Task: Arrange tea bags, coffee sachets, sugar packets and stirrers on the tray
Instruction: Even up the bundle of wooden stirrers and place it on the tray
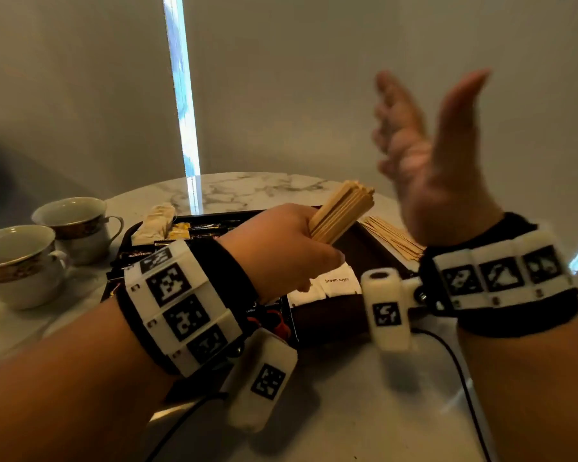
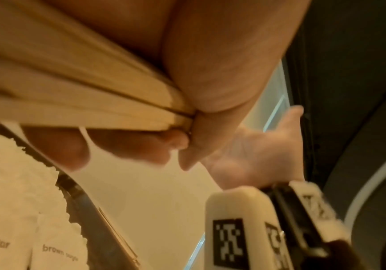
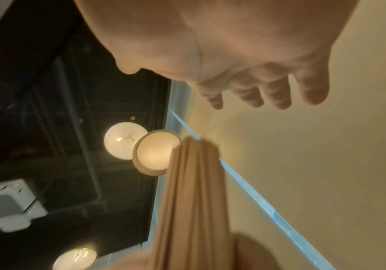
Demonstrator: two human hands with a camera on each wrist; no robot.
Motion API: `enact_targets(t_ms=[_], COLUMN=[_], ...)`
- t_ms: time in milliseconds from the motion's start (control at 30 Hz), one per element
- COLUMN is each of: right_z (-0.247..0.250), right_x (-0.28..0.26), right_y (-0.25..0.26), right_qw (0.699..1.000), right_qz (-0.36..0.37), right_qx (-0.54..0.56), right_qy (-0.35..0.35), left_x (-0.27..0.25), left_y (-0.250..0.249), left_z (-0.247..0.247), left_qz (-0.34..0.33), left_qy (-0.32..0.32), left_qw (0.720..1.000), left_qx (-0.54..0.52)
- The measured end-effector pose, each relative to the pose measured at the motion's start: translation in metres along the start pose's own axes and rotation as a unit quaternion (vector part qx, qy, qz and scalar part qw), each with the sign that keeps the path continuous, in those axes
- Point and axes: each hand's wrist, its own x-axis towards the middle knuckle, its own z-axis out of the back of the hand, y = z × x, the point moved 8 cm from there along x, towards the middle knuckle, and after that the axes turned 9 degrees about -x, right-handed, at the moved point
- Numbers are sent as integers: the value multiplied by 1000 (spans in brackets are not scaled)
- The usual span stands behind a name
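**Stirrer bundle in left hand, right hand raised**

Your left hand (image 1: 282,250) has its fingers clamped round a bundle of wooden stirrers (image 1: 342,211), held above the tray (image 1: 357,243). Your right hand (image 1: 427,161) is lifted beside the bundle, fingers spread and holding nothing; it looks blurred. Brown sugar packets (image 1: 327,285) lie in the tray just below your left hand. Loose stirrers (image 1: 392,236) lie below your right hand.
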Motion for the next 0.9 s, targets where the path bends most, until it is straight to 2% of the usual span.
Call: enact_targets(t_ms=[100, 200, 267, 367, 400, 533, 600, 667, 700, 767, 800, 833, 900], right_z=[-39, -17, -13, -45, -48, -20, -33, -53, -52, -29, -15, -8, -18], right_x=[-6, 2, 1, -12, -13, -1, -9, -17, -15, -3, 2, 4, 2], right_y=[-7, -3, 2, -3, -5, 0, -4, -11, -13, -20, -26, -34, -47], right_qw=[989, 997, 996, 978, 973, 990, 985, 977, 981, 995, 989, 973, 920], right_qz=[10, 23, 40, 64, 60, 67, 70, 30, 8, -53, -85, -125, -206], right_qx=[-91, -5, 17, -86, -114, -58, -34, -56, -51, 50, 119, 192, 332], right_qy=[114, 77, 78, 178, 191, 108, 155, 204, 186, 74, 19, -12, 19], left_x=[-3, -4, -5, -6, -6, -4, -5, -3, -2, -1, -2, -4, -16], left_y=[-1, -4, -4, -3, -3, -7, -7, -5, -2, -5, -10, -17, -29], left_z=[-4, -2, -3, -4, -4, -2, -1, 1, 5, 17, 25, 37, 68], left_qz=[4, 6, 2, -11, -14, -23, -31, -41, -42, -59, -90, -138, -257], left_qy=[8, 10, 12, 9, 6, 13, 15, 11, -3, -43, -71, -111, -216], left_qw=[1000, 999, 998, 997, 996, 997, 995, 991, 993, 997, 993, 979, 914], left_qx=[6, 42, 58, 82, 83, 79, 95, 125, 111, 29, -26, -97, -228])
